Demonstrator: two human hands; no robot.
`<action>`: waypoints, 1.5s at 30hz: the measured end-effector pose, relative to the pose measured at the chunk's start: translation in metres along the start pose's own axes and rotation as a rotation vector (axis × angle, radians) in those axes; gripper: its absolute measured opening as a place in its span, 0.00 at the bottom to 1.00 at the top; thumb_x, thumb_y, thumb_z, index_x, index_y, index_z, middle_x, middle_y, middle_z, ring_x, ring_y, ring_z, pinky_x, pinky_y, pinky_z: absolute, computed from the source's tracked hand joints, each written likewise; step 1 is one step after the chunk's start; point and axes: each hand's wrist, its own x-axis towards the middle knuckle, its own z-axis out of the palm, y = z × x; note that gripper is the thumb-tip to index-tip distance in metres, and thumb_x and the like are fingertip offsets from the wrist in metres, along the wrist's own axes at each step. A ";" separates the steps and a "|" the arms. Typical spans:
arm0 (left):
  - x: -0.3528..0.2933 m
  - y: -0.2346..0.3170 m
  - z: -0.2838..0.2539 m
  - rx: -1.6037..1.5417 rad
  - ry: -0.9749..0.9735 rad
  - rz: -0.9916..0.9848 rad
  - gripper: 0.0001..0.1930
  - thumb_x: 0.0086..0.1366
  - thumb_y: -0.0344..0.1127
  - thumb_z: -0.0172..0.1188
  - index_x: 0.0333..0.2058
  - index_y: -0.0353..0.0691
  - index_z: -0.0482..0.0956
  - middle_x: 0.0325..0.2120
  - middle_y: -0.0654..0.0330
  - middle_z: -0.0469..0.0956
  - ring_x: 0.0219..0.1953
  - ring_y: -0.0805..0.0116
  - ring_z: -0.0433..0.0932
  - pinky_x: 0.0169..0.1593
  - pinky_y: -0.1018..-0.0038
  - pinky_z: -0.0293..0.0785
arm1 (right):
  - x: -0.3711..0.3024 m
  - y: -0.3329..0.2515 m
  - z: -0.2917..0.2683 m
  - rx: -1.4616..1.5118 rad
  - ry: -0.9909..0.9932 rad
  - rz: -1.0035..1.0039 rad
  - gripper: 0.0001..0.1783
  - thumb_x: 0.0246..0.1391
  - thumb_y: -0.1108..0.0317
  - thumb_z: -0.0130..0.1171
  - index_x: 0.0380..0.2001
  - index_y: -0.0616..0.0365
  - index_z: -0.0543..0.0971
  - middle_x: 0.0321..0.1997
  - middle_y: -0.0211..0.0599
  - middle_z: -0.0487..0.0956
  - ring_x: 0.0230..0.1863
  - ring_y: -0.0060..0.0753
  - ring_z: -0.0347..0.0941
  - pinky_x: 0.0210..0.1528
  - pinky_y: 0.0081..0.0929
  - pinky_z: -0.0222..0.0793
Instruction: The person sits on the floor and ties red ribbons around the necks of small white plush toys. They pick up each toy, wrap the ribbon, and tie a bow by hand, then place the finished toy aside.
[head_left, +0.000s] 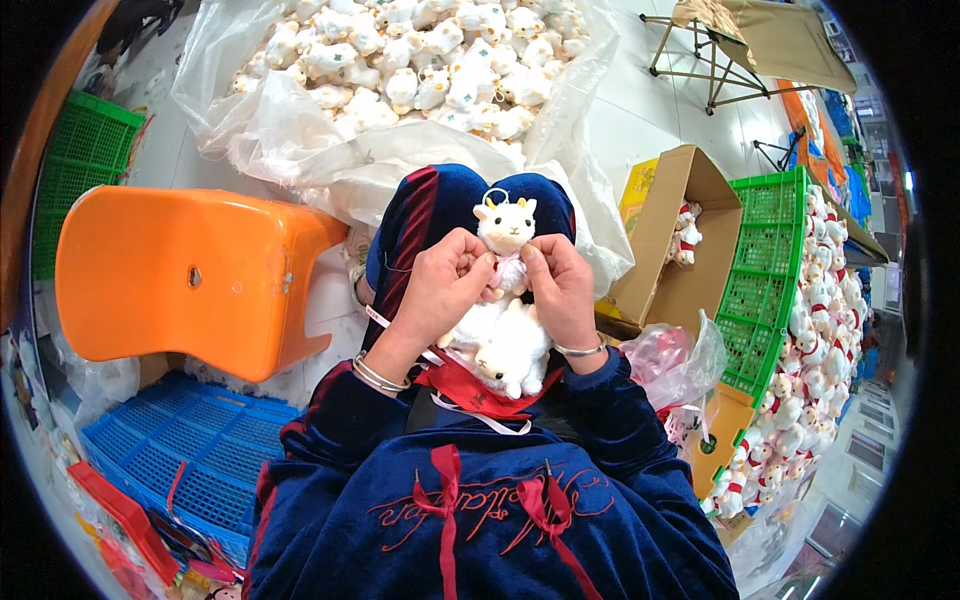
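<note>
A small white plush goat (506, 226) with little yellow horns and a loop on its head is held upright above my lap, facing me. My left hand (445, 285) pinches it at the neck and chest from the left. From the other side, my right hand (562, 285) grips it with thumb and bent fingers. Something pale pink and thin shows at the toy's chest between my thumbs; its exact kind is unclear. More white plush toys (512, 350) lie in my lap just below, on a red cloth (470, 388). A pale ribbon (485, 418) trails beside them.
Ahead, a big clear plastic bag (330, 160) is heaped with white plush toys. An orange stool (180, 270) and a blue crate (190, 440) stand left. Rightward are a cardboard box (650, 285), a green crate (755, 290) and a pile of red-scarfed plush toys (810, 350).
</note>
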 end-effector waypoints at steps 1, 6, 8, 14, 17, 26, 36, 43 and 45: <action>0.001 0.000 0.000 -0.003 0.004 -0.008 0.07 0.70 0.29 0.61 0.35 0.33 0.74 0.26 0.61 0.82 0.28 0.78 0.82 0.31 0.80 0.79 | 0.000 -0.001 0.000 -0.009 -0.001 0.008 0.05 0.66 0.73 0.60 0.37 0.65 0.78 0.28 0.28 0.79 0.29 0.13 0.71 0.31 0.18 0.69; 0.002 0.007 0.001 0.189 0.012 0.024 0.08 0.67 0.29 0.65 0.34 0.35 0.73 0.25 0.63 0.80 0.25 0.80 0.79 0.29 0.82 0.77 | -0.001 -0.006 0.001 -0.083 -0.005 -0.036 0.05 0.65 0.73 0.61 0.37 0.65 0.78 0.27 0.28 0.79 0.28 0.13 0.71 0.30 0.19 0.69; 0.003 0.007 0.003 0.279 0.044 0.033 0.09 0.65 0.30 0.67 0.33 0.35 0.74 0.23 0.64 0.79 0.24 0.82 0.79 0.29 0.82 0.75 | -0.001 -0.007 0.000 -0.104 -0.016 -0.012 0.05 0.65 0.72 0.61 0.37 0.64 0.78 0.26 0.29 0.79 0.28 0.14 0.71 0.30 0.20 0.69; 0.005 0.002 0.008 0.302 0.127 0.052 0.10 0.63 0.31 0.69 0.31 0.34 0.75 0.20 0.64 0.79 0.23 0.82 0.77 0.28 0.81 0.73 | -0.001 -0.007 0.001 -0.205 -0.027 -0.137 0.06 0.66 0.71 0.60 0.37 0.64 0.77 0.24 0.33 0.78 0.26 0.18 0.72 0.29 0.22 0.69; 0.005 0.003 0.009 0.271 0.142 0.031 0.12 0.61 0.34 0.71 0.30 0.33 0.76 0.20 0.61 0.80 0.23 0.81 0.77 0.29 0.78 0.74 | -0.002 -0.002 0.002 -0.191 0.001 -0.101 0.06 0.66 0.71 0.59 0.37 0.64 0.77 0.25 0.33 0.79 0.26 0.18 0.72 0.30 0.23 0.69; 0.005 0.006 0.001 0.135 0.014 -0.015 0.10 0.64 0.31 0.67 0.35 0.31 0.76 0.23 0.60 0.83 0.27 0.80 0.82 0.32 0.79 0.78 | 0.000 0.001 0.003 -0.107 0.028 -0.011 0.06 0.67 0.71 0.59 0.37 0.64 0.78 0.27 0.29 0.79 0.29 0.14 0.71 0.31 0.20 0.69; 0.003 0.000 -0.003 0.043 -0.049 0.053 0.06 0.74 0.29 0.56 0.41 0.32 0.73 0.27 0.59 0.82 0.29 0.77 0.83 0.32 0.80 0.81 | -0.002 0.001 0.003 -0.131 0.050 -0.071 0.07 0.67 0.70 0.59 0.36 0.64 0.78 0.26 0.28 0.79 0.27 0.15 0.71 0.29 0.20 0.68; 0.001 0.011 -0.009 0.010 -0.031 -0.113 0.07 0.76 0.30 0.50 0.43 0.32 0.72 0.27 0.57 0.81 0.21 0.77 0.79 0.25 0.80 0.75 | -0.001 0.004 -0.002 -0.003 0.065 0.025 0.10 0.71 0.66 0.55 0.37 0.63 0.78 0.26 0.27 0.78 0.25 0.15 0.70 0.28 0.19 0.67; -0.002 0.017 -0.010 0.074 0.015 -0.116 0.08 0.75 0.29 0.48 0.46 0.31 0.72 0.28 0.56 0.81 0.19 0.76 0.77 0.24 0.80 0.73 | 0.001 0.009 -0.012 -0.004 0.049 0.057 0.13 0.73 0.62 0.51 0.40 0.61 0.77 0.26 0.25 0.77 0.23 0.12 0.65 0.25 0.16 0.61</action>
